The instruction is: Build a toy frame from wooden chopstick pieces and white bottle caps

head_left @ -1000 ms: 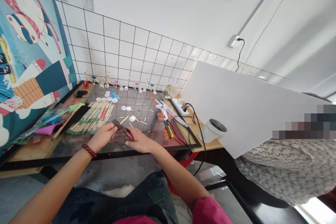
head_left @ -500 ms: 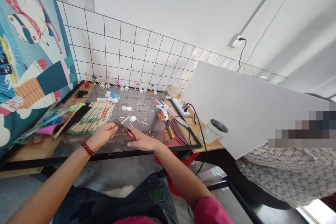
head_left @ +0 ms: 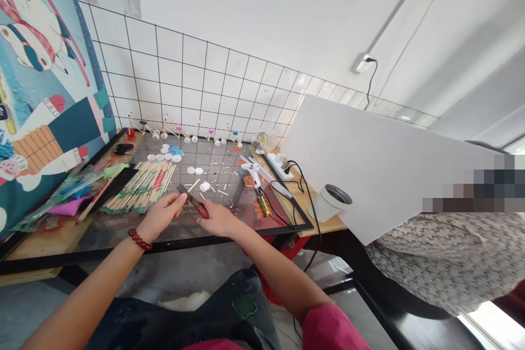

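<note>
Right hand [head_left: 216, 220]: grip closed on red-handled pliers [head_left: 193, 202], over near side of tabletop [head_left: 107, 231]. Left hand [head_left: 161, 215]: fingertips pinched at pliers' head; anything between them hidden. Leftward: sticks [head_left: 139, 188], green and red print too small to read. Rightward: white glue gun [head_left: 251, 173].

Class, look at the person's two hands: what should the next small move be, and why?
Probably a careful squeeze of the right hand on the red-handled pliers. That hand grips the handles, the left hand has its fingertips at the tool's head, and short stick pieces lie just beyond. Whether anything sits in the jaws is too small to tell.
</note>
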The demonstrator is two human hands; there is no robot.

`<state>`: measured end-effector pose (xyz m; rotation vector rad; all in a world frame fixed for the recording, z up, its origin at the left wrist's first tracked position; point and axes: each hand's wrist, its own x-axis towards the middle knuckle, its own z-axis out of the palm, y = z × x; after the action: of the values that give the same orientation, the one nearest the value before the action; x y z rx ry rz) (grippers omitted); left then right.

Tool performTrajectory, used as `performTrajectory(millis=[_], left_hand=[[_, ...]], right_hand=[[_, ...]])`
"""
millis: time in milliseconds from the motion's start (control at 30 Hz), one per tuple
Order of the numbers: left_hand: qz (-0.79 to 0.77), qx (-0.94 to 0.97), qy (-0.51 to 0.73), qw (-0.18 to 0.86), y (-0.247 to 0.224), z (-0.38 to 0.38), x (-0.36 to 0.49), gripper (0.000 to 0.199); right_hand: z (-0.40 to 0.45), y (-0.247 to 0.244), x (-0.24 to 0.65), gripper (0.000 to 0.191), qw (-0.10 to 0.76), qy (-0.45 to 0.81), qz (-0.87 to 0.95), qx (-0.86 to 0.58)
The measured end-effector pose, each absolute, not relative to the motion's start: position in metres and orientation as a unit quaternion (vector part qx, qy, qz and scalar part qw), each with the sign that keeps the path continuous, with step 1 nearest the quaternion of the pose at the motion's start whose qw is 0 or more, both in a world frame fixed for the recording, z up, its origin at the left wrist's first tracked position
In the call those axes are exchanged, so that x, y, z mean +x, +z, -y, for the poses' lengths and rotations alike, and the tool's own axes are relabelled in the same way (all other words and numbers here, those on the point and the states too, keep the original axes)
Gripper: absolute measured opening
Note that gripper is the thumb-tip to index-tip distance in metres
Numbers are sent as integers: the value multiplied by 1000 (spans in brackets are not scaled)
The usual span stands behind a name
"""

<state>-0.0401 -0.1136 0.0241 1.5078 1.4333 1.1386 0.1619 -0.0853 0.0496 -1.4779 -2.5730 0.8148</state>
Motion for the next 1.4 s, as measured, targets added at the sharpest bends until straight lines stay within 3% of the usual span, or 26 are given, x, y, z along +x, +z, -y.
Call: performTrajectory(millis=[267,467,933,1133,1400], left_hand=[[-611,683,339,213,36,110,-45,38],[-622,680,340,188,37,108,-41,35],[-619,536,351,454,41,80,-49,49],[-629,505,349,477,38,78,-52,52],[-676,466,283,496,37,73,-59,43]], right_hand=[[83,32,158,44,75,276,834,-471],[84,29,151,37,76,265,829,-486],[69,32,137,45,34,212,822,-527],[61,34,135,47,20,225,821,-524],[54,37,127,48,-14,233,825,-515]])
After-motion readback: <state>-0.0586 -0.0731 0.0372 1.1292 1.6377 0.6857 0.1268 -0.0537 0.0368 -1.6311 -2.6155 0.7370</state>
